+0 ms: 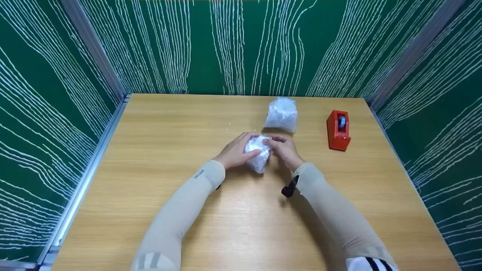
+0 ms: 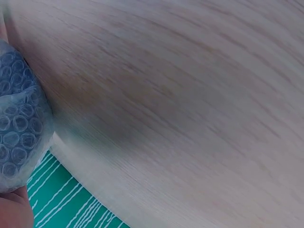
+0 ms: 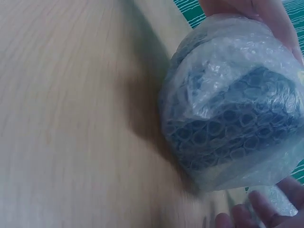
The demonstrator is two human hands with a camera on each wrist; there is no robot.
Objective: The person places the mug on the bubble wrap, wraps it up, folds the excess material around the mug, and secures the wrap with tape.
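Observation:
A bundle of clear bubble wrap (image 1: pixel 260 160) is raised over the middle of the table, showing layered wrap (image 3: pixel 237 128) in the right wrist view. Whatever is inside cannot be made out. My left hand (image 1: pixel 238 150) grips it from the left, thumb across its near face. On the other side my right hand (image 1: pixel 285 149) touches its upper right with the thumb and fingertips. Seen from the right wrist, several right fingers (image 3: pixel 266 211) are loosely spread, apart from the wrap. Part of the bundle (image 2: pixel 19 128) also shows at the left wrist view's edge.
A second bubble-wrapped bundle (image 1: pixel 281 114) stands just beyond my right hand. Farther right is a red tape dispenser (image 1: pixel 339 131) with a blue roll. The wooden table (image 1: pixel 169 124) has green, white-streaked panels (image 1: pixel 203 49) behind and at both sides.

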